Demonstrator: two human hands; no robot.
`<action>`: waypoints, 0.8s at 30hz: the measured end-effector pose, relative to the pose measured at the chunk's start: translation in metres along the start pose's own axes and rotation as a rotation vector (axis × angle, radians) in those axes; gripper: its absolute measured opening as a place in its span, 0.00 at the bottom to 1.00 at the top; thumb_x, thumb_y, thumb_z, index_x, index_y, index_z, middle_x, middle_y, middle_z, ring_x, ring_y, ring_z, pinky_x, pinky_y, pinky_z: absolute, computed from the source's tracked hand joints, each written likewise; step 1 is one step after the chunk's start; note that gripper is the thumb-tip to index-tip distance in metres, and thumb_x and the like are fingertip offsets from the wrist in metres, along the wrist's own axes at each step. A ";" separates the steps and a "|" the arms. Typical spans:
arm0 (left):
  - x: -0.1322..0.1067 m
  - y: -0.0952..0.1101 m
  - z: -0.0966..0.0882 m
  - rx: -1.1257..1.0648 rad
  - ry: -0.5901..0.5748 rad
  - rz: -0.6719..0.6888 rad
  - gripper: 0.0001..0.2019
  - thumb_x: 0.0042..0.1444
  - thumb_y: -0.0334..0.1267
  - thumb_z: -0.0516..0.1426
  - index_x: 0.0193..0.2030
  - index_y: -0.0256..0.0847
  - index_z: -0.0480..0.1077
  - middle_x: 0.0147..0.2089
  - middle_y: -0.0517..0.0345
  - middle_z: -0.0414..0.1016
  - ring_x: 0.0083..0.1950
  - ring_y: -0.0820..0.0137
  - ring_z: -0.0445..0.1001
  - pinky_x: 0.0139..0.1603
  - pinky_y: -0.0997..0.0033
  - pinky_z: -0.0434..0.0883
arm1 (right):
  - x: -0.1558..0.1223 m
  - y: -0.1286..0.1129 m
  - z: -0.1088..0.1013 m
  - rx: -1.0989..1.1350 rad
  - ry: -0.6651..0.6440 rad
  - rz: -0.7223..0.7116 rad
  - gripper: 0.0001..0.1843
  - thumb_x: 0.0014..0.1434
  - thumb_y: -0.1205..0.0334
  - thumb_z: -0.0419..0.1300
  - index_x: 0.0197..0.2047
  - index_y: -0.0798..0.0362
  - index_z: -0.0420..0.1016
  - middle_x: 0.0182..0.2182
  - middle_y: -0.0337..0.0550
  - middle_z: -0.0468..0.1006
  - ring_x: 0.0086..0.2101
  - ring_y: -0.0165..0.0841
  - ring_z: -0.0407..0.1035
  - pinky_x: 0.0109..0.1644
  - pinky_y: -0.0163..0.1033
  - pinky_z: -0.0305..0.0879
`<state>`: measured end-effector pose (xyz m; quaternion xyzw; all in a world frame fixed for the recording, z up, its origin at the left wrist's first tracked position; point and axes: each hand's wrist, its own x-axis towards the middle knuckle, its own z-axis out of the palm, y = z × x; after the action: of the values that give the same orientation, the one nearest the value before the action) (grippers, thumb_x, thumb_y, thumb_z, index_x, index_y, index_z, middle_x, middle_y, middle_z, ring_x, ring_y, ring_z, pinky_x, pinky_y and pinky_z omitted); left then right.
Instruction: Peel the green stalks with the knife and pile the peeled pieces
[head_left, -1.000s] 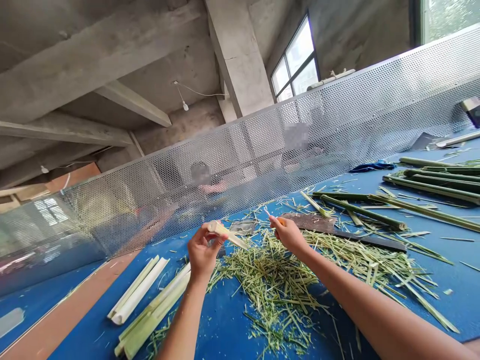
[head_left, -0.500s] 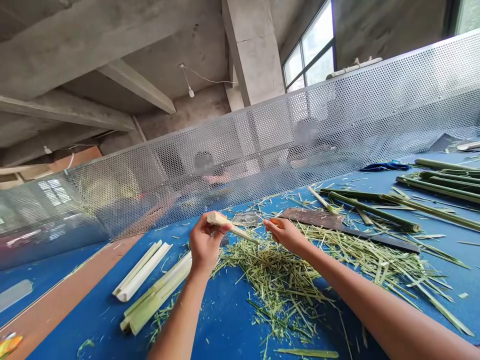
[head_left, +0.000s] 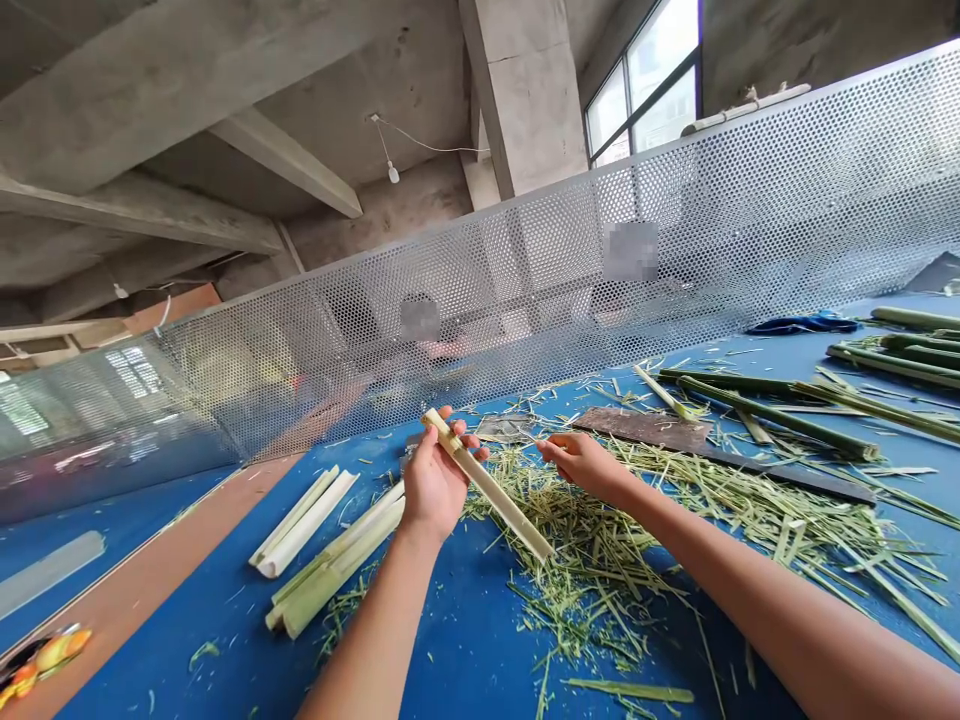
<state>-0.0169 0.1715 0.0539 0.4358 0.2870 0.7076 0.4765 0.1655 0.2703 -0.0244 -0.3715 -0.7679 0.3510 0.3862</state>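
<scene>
My left hand (head_left: 435, 482) is closed round a pale peeled stalk (head_left: 491, 489), gripping it near its upper end; the stalk slants down to the right over a heap of green shavings (head_left: 592, 560). My right hand (head_left: 581, 462) is pinched shut over the shavings, to the right of the stalk and apart from it. What its fingers hold is too small to make out. Both hands hover above the blue table (head_left: 225, 610).
Several peeled pale stalks (head_left: 322, 545) lie left of my left hand. A long dark blade (head_left: 705, 445) and unpeeled green stalks (head_left: 810, 410) lie to the right. A perforated metal screen (head_left: 525, 270) runs along the table's far edge, with people behind it.
My left hand has turned the peeled stalk so its long end now points down to the right. The view has shifted a little to the left.
</scene>
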 end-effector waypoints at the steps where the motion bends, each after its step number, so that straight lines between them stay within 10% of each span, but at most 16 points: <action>1: 0.000 0.000 0.000 0.008 0.001 0.009 0.14 0.57 0.45 0.53 0.48 0.43 0.66 0.33 0.59 0.66 0.30 0.76 0.67 0.36 0.69 0.70 | 0.000 0.000 0.000 -0.004 -0.009 0.004 0.26 0.58 0.38 0.46 0.28 0.53 0.67 0.16 0.35 0.64 0.18 0.27 0.56 0.23 0.34 0.50; 12: -0.003 -0.004 0.000 0.168 -0.057 0.086 0.43 0.43 0.23 0.59 0.62 0.63 0.50 0.51 0.59 0.67 0.37 0.76 0.70 0.36 0.72 0.70 | 0.000 0.004 0.002 -0.065 -0.048 0.015 0.27 0.55 0.34 0.47 0.24 0.51 0.61 0.16 0.37 0.66 0.18 0.28 0.58 0.23 0.34 0.51; 24: 0.006 0.004 -0.022 0.924 -0.008 0.387 0.34 0.41 0.25 0.58 0.58 0.47 0.64 0.58 0.50 0.65 0.37 0.73 0.68 0.28 0.78 0.70 | -0.004 -0.003 -0.001 -0.125 -0.090 0.017 0.25 0.57 0.38 0.46 0.23 0.51 0.60 0.16 0.37 0.65 0.18 0.28 0.57 0.24 0.34 0.50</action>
<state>-0.0386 0.1760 0.0492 0.6494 0.4823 0.5803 0.0947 0.1668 0.2659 -0.0230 -0.3854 -0.8017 0.3217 0.3244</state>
